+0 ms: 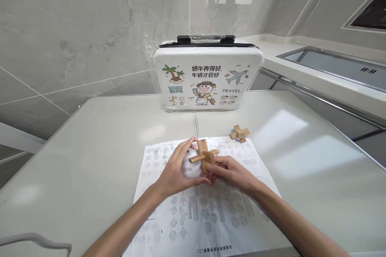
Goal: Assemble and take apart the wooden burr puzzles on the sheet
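A wooden burr puzzle [202, 153] of crossed sticks is in front of me, above a printed sheet. My right hand [224, 169] pinches its lower right part between thumb and fingers. Around its left side curves my left hand [175, 170], with thumb and fingers spread wide. The left fingertips come close to the top of the puzzle, and the thumb reaches below it near my right fingers; whether they touch is unclear. Under both hands lies the large printed sheet [163, 209], covered with small puzzle diagrams and text.
A second wooden burr puzzle [240, 133] rests by the sheet's far right corner. Behind it stands a white cartoon-printed case [208, 60] in clear wrap with a black handle. The pale table [75, 168] has a seam. A grey cable [36, 237] lies at the near left.
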